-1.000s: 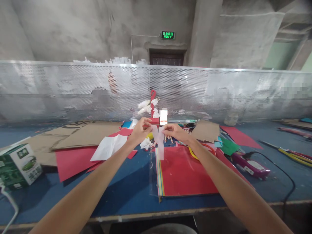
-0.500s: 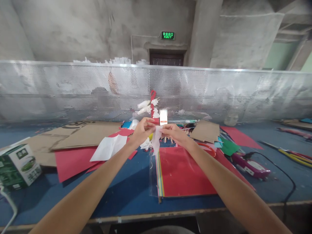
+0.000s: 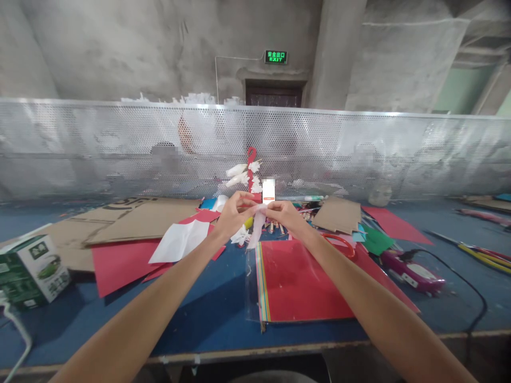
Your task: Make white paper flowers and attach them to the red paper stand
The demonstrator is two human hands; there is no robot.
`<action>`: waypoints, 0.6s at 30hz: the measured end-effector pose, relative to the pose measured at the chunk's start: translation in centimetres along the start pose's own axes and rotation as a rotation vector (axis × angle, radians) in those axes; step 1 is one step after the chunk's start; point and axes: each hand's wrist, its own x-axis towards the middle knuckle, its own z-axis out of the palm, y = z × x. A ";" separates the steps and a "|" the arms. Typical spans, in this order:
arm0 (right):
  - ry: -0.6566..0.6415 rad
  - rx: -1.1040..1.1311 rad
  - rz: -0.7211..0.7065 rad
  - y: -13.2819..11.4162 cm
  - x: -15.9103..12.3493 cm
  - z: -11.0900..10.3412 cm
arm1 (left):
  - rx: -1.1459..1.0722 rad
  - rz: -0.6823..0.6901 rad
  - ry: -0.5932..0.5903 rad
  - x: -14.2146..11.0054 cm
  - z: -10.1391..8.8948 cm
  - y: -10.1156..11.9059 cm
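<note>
A thin white paper strip point(image 3: 256, 230) hangs down between my two hands, its upper edge pinched by both. My left hand point(image 3: 236, 214) is closed on the strip from the left, thumb against fingers. From the right, my right hand point(image 3: 284, 215) pinches the same upper edge, close beside the left. Behind them stands a red hooked stem point(image 3: 251, 154) bearing white paper flowers point(image 3: 238, 175). A phone point(image 3: 269, 191) with a lit screen is propped beside it. Another white flower point(image 3: 239, 235) lies on the table, below my left hand.
A stack of coloured paper, red on top point(image 3: 303, 282), lies in front. Brown cardboard point(image 3: 131, 221), red paper point(image 3: 123, 266) and a white sheet point(image 3: 179, 242) are at left, near a green box point(image 3: 34, 271). At right are a purple device point(image 3: 413, 272) with a cable and scissors point(image 3: 481, 255).
The two hands have drawn together. The strip, earlier spread in two hanging parts, is now gathered at the top into one narrower tail, which has shifted slightly left.
</note>
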 end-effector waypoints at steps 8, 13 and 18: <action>-0.016 -0.106 -0.001 -0.1 0.0 -0.1 | 0.035 0.039 -0.030 0.1 0.1 -0.1; -0.047 0.006 0.025 0.1 0.1 0.1 | 0.055 0.024 0.023 0.3 -0.1 -0.5; -0.118 0.155 0.099 0.3 -0.1 1.0 | -0.026 -0.039 0.106 0.3 -0.2 -0.4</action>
